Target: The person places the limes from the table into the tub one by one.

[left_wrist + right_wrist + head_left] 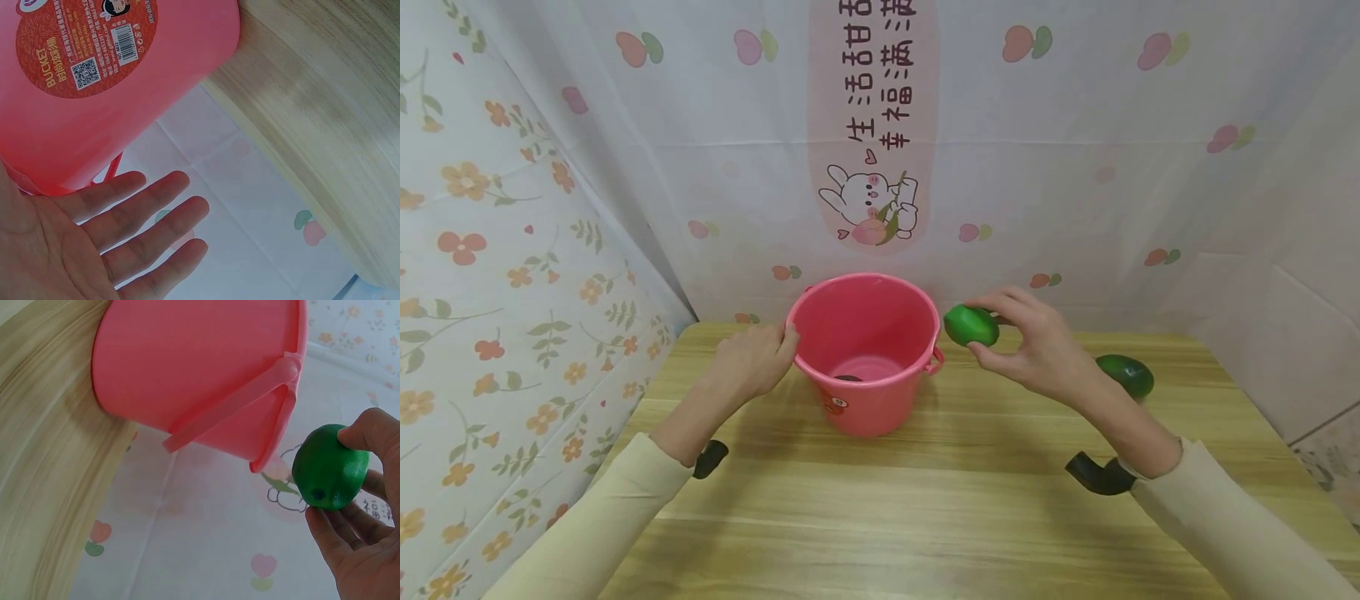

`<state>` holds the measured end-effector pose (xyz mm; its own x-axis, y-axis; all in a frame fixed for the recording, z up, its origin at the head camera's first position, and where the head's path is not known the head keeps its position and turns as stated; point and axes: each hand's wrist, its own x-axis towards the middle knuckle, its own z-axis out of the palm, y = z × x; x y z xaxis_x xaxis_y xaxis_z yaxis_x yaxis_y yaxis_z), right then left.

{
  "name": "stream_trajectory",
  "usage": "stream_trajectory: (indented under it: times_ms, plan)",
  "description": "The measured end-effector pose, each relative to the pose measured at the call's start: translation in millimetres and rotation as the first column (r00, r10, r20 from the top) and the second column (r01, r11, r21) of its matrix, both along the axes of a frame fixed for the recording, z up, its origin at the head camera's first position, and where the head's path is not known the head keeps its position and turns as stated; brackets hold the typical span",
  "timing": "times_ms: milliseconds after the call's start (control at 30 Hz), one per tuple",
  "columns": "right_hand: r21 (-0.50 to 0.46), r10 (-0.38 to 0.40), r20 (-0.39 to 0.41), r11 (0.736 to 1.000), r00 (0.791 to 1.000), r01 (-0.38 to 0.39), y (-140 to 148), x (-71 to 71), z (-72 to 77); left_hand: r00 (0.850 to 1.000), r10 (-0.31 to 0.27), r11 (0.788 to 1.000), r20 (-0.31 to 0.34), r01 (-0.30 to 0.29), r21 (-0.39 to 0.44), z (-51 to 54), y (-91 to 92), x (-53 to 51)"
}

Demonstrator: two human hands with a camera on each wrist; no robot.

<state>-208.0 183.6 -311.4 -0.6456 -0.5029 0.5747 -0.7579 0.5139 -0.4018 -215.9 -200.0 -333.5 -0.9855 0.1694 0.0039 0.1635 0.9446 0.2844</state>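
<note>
A pink bucket (868, 404) stands upright on the wooden table. My left hand (752, 358) holds its left rim, the thumb at the edge. In the left wrist view that hand's four fingers (150, 234) extend, spread apart, past the bucket's side; the thumb is out of sight. To the right of the bucket, my right hand (1033, 342) pinches a green lime (972, 325) in the air between thumb and fingertips. The right wrist view shows the lime (330, 467) apart from the bucket's rim. Inside the bucket, part of a dark object (848, 378) shows at the bottom.
Behind my right wrist lies a dark green, glossy oval fruit (1126, 375). A dark curved object (1097, 475) is partly covered by the right forearm, and another dark piece (710, 458) by the left. Printed curtains (737, 150) hang behind the wooden table (880, 517).
</note>
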Motion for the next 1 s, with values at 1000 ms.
stream_trajectory:
  times_ms: [1000]
  plan:
    - [-0.044,0.098,0.040,0.994,0.994,-0.096,-40.1,-8.2,2.9,1.000,0.022,1.000,0.004,-0.022,-0.013,1.0,1.9,0.3]
